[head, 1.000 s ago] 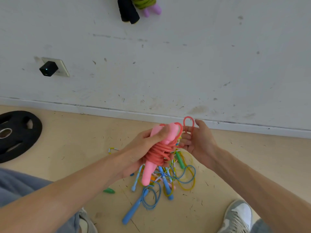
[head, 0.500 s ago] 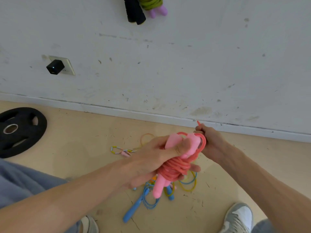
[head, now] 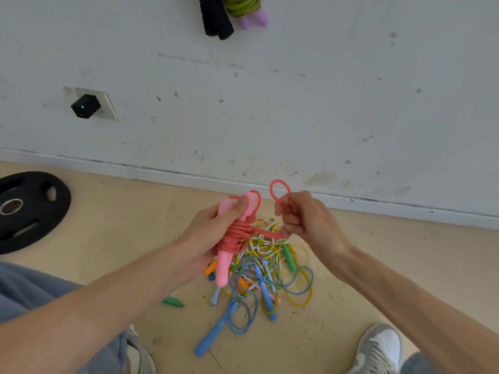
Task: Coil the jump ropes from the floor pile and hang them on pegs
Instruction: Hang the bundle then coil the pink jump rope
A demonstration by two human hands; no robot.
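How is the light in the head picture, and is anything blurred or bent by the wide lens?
Head view: soft, even light, only faint shadows on the floor, no glare; the left hand, right hand and pink rope are sharp; the baseboard runs slanted, and the forearms swell toward the lower corners.

Your left hand (head: pixel 213 233) grips the pink rope bundle (head: pixel 237 236), thumb pressed on top; your right hand (head: pixel 305 220), just right of the bundle, pinches its loose loop (head: pixel 279 181).
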